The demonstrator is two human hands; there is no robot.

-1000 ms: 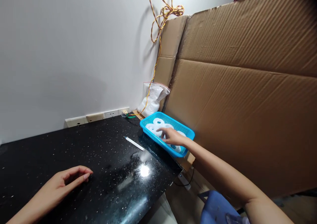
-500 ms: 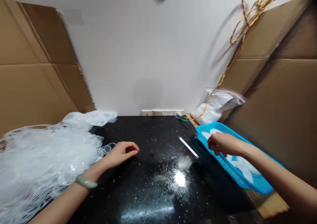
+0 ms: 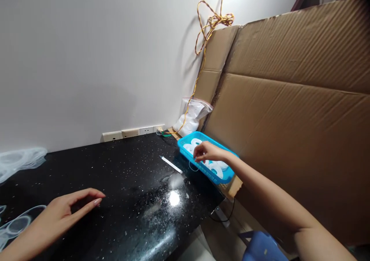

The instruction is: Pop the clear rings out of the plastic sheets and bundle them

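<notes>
My left hand (image 3: pixel 68 211) is over the black tabletop (image 3: pixel 121 172) with thumb and fingers apart, holding nothing. Close to it lie clear plastic ring pieces (image 3: pixel 19 226). My right hand (image 3: pixel 206 152) is above the near rim of the blue plastic basket (image 3: pixel 212 173), its fingers pinched together. From those fingers a thin clear plastic ring (image 3: pixel 194 169) hangs down outside the basket wall. Several white rings (image 3: pixel 216 170) lie inside the basket, partly hidden by the hand.
A white pen (image 3: pixel 172 164) lies left of the basket. Behind it stand a clear zip bag with white contents (image 3: pixel 190 120) and a yellow-brown twisted cord (image 3: pixel 204 57). Wall sockets (image 3: pixel 146 131) line the back edge. Tall cardboard (image 3: pixel 274 126) closes off the right side.
The view has turned right, so the basket appears nearer the middle and most of the clear plastic pile has left the picture. A thin ring now shows hanging from my right hand.
</notes>
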